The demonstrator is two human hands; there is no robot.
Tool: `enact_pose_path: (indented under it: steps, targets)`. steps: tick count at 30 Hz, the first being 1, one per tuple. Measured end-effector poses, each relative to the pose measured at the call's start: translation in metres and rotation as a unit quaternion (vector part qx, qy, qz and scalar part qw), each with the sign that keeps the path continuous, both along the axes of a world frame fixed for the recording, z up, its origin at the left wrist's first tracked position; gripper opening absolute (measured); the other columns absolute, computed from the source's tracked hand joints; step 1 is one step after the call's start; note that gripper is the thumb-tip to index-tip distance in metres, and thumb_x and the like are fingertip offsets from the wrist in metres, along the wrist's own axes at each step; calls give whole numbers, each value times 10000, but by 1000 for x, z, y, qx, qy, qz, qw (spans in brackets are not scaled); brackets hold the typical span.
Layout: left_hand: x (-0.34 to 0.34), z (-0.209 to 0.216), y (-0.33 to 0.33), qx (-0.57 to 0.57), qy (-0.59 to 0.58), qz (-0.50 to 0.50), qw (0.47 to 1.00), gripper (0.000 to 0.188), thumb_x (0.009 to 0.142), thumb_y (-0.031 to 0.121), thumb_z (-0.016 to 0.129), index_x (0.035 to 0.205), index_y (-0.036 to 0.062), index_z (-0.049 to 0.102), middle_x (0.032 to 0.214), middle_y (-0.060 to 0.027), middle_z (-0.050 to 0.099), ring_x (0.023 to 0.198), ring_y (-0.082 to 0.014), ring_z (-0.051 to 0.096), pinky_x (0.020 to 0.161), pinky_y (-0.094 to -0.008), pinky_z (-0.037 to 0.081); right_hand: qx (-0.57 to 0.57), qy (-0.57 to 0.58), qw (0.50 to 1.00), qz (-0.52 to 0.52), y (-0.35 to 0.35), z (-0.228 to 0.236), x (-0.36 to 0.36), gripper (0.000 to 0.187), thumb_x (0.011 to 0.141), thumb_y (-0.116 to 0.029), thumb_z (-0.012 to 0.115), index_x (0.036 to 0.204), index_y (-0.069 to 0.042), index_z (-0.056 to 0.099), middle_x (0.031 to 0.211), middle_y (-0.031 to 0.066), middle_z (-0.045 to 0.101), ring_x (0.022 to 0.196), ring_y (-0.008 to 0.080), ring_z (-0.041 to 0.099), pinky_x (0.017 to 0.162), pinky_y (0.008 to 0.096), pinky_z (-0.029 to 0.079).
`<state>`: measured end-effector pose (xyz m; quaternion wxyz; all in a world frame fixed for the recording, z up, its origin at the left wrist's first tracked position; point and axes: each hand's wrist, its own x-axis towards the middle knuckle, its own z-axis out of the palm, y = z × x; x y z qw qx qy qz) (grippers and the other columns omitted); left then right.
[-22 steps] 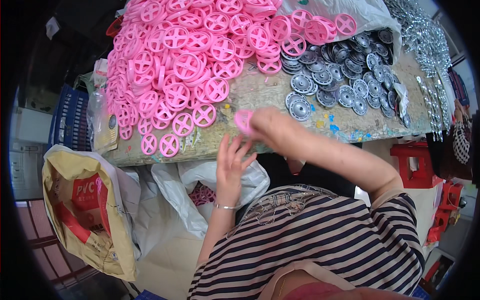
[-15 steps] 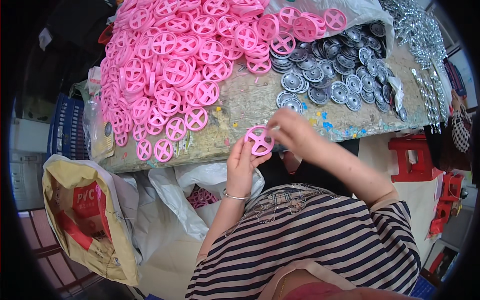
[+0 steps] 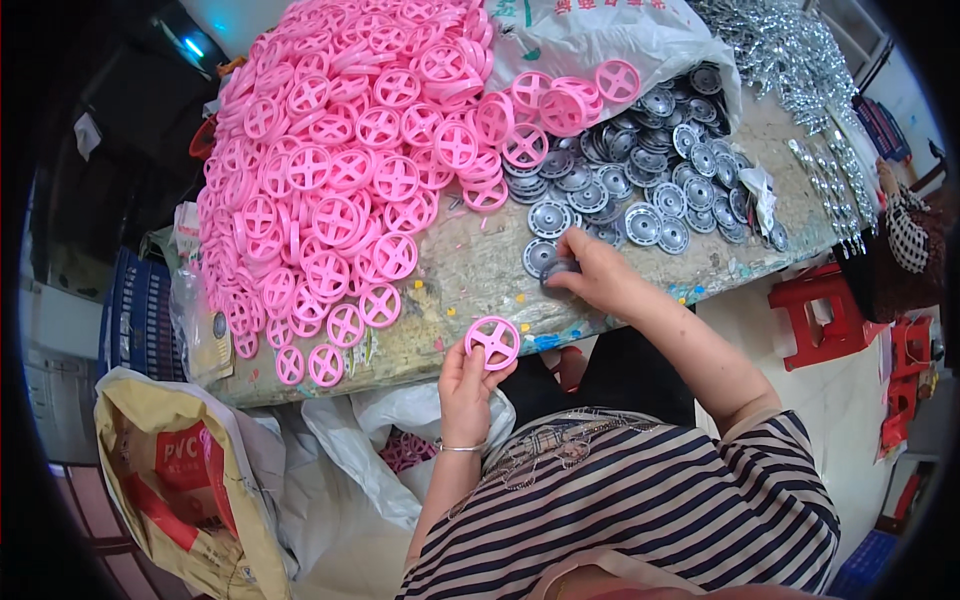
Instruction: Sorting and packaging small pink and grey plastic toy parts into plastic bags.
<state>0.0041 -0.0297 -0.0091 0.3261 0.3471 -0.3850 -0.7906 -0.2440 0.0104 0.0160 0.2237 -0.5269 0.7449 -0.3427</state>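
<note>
A pink plastic wheel ring with a cross of spokes (image 3: 493, 343) is pinched in my left hand (image 3: 467, 388), just in front of the table's near edge. My right hand (image 3: 598, 277) reaches over the table and grips a round grey disc (image 3: 560, 272) between thumb and fingers. Beside it lie other grey discs (image 3: 644, 224), silvery and ridged, spread in a loose heap. To the left rises a large pile of pink wheel rings (image 3: 340, 170); a few of them rest on top of the grey discs.
A white plastic sack (image 3: 600, 45) lies behind the discs, with silver tinsel strands (image 3: 780, 60) at the far right. Below the worn table (image 3: 440, 335) stand an open paper sack (image 3: 150, 400) and a white bag (image 3: 350, 440) holding pink pieces. Red stools (image 3: 820, 315) stand at right.
My right hand has moved away from the pink wheel ring to the grey discs and taken hold of one. My left hand still holds the ring. The whole view has shifted slightly.
</note>
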Motion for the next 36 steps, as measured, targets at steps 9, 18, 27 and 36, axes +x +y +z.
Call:
enact_pose_path:
  steps: [9, 18, 27, 36]
  targets:
    - [-10, 11, 13, 8, 2, -31, 999, 374, 947, 27, 465, 1316, -4, 406, 1207, -125, 551, 1044, -205, 598, 861, -342, 548, -130, -87, 983, 90, 15, -9, 73, 349, 813, -145, 664, 1148, -64, 607, 943, 142, 583, 885, 294, 581, 796, 356, 470]
    - [-2, 6, 12, -35, -1, -35, 999, 366, 947, 20, 465, 1308, -32, 438, 1180, -120, 554, 1018, -195, 598, 837, -334, 562, 95, -308, 944, 71, 21, 22, 80, 244, 805, -160, 683, 999, -32, 610, 830, 110, 592, 771, 219, 584, 715, 319, 474]
    - [6, 11, 16, -45, 26, 0, 999, 321, 971, 94, 457, 1262, -39, 474, 1160, -118, 563, 1004, -188, 601, 815, -350, 571, 34, -298, 951, 79, 24, 27, 90, 259, 884, -212, 625, 1065, -31, 580, 757, 32, 560, 612, 107, 516, 528, 248, 432]
    - [128, -25, -5, -276, -259, 239, 894, 273, 988, 158, 435, 1129, -37, 564, 1051, -67, 592, 953, -131, 548, 860, -274, 439, 72, -271, 959, 31, 19, 9, 52, 272, 923, -241, 561, 1071, -17, 609, 850, 70, 622, 811, 142, 596, 714, 288, 482]
